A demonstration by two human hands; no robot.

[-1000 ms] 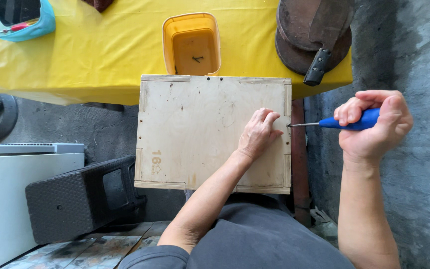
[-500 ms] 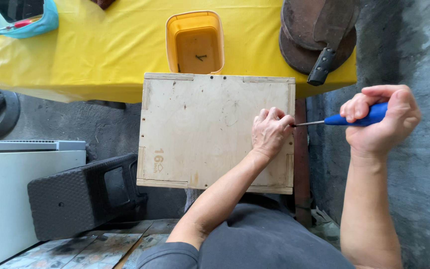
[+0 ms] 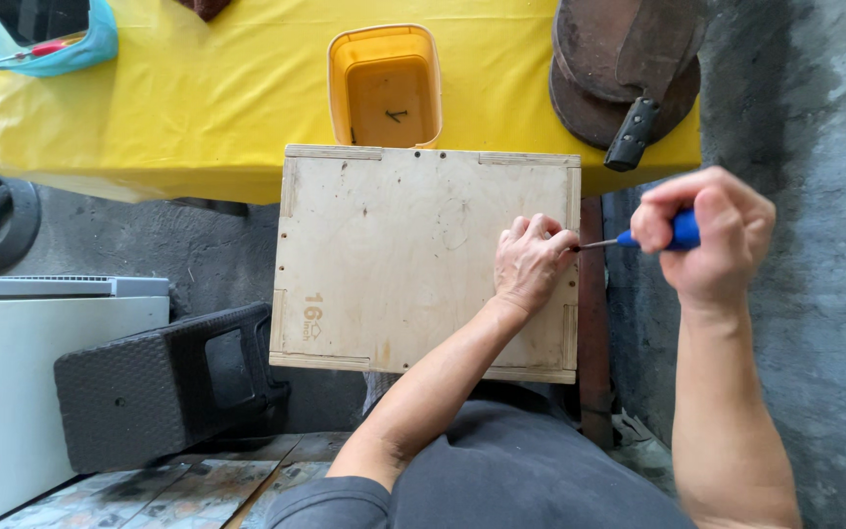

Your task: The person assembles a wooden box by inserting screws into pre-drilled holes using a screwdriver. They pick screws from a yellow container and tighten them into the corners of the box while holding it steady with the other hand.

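Since the earlier frame, the blue-handled screwdriver point(image 3: 653, 235), clenched in the right hand point(image 3: 707, 235), had been brought to the plywood box's point(image 3: 394, 264) right edge, where the tip was pinched by the left hand point(image 3: 531, 260); square alignment was judged advisable.

A bright yellow cloth point(image 3: 198, 108) is spread over the table, and a deeper orange-yellow tub point(image 3: 385, 86) is set at its near edge. Pale, unpainted plywood is shown by the box point(image 3: 394, 255). A blue handle is seen on the screwdriver point(image 3: 682, 231).
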